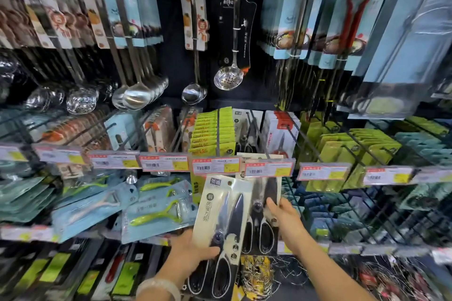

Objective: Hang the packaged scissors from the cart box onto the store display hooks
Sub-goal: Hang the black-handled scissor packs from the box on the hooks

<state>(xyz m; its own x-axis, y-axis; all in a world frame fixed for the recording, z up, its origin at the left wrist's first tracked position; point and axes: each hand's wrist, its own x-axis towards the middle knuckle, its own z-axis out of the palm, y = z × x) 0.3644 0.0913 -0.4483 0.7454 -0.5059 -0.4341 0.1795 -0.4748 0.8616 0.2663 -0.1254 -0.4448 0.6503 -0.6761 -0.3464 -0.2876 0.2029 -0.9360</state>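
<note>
Hooks point(256, 129) crowd the shelf; right hand point(285, 217) grips one scissors pack point(265, 205), left hand point(193, 254) grips another point(223, 222). Best align each pack's hole squarely.

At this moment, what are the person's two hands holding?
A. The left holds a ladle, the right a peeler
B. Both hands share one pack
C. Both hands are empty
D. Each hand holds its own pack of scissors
D: the left hand grips the nearer scissors pack at its lower left edge, while the right hand holds a second scissors pack raised under the price tag rail.
</note>
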